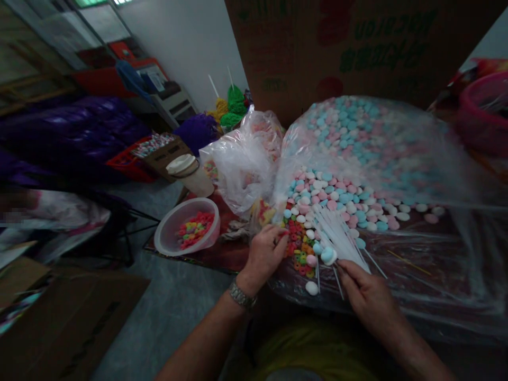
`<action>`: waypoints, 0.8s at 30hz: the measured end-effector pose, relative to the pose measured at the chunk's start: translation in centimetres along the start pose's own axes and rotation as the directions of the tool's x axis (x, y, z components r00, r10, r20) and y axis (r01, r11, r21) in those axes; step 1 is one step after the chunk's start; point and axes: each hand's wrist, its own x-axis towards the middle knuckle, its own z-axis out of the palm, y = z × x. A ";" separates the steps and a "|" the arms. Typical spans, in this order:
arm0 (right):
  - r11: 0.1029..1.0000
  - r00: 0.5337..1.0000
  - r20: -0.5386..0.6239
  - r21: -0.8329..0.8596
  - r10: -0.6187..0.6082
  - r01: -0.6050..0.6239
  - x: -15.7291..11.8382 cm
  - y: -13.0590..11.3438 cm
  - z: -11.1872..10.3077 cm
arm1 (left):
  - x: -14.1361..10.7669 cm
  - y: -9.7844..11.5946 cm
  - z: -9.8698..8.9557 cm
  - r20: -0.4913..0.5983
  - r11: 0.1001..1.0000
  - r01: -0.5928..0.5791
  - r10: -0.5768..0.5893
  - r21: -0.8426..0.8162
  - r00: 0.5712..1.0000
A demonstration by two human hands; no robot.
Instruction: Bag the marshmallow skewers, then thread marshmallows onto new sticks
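Observation:
My left hand (266, 253) is at the left edge of a pile of fruit-coloured candy rings (299, 246), thumb and fingers pinched together. A red bit shows by its fingertips, too small to name. My right hand (367, 291) is closed at the base of a blue-and-white marshmallow (328, 256); the stick it grips is mostly hidden by the fingers. A bundle of white sticks (337, 233) lies just beyond this hand. Pink, blue and white marshmallows (341, 196) spread behind the sticks. One white marshmallow (311, 288) rests near the front edge.
A translucent bowl (159, 233) with candy rings stands left, beside a lidded white tub (194, 177). Clear plastic bags (242, 169) of candy and a large bag of marshmallows (357, 127) lie behind. A cardboard box (286, 58) rises at the back; a pink basket (482, 114) is right.

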 end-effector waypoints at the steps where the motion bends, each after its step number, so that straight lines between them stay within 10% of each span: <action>1: 0.999 1.000 -0.009 -0.034 -0.011 0.011 0.0 -0.1 0.2 | 0.0 0.3 0.4 -0.018 0.991 0.047 -0.050 -0.123 0.999; 9: 0.941 0.992 0.053 -0.314 -0.117 0.128 1.2 -0.9 1.1 | -0.2 2.7 2.5 0.208 0.659 0.429 -0.390 -0.618 0.897; 24: 0.888 0.989 -0.013 -0.442 -0.145 0.124 0.1 -1.8 0.8 | -1.2 3.1 3.3 0.231 0.555 0.427 -0.388 -0.714 0.892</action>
